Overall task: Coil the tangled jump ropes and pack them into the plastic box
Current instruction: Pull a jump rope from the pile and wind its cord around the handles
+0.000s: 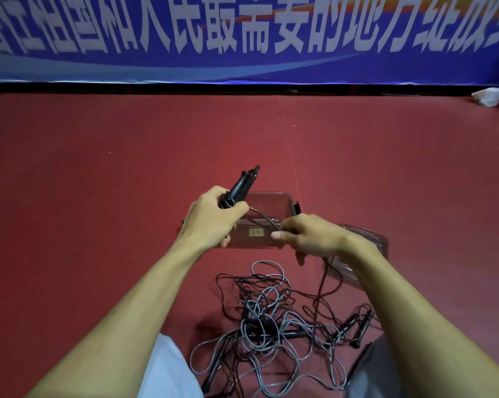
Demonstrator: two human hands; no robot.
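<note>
Blue banner (242, 38) at 12 o'clock reads "人民最需要的地方". I see the left hand (213, 216) gripping black handles (239, 185) pointing 1 o'clock, the right hand (305, 237) pinching their rope (264, 221) over the plastic box (259, 193); tangle (271, 326) at 6 o'clock.

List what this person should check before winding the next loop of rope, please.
1. The left hand has a firm hold on the black handles: ok, its fingers curl round them.
2. The right hand has control of the cord: ok, it is pinched.
3. The cord runs straight between the hands: ok.
4. The trailing cord is free of the tangled pile: cannot tell; it drops into the pile.
5. The plastic box is open: ok; the lid lies to its right.
</note>
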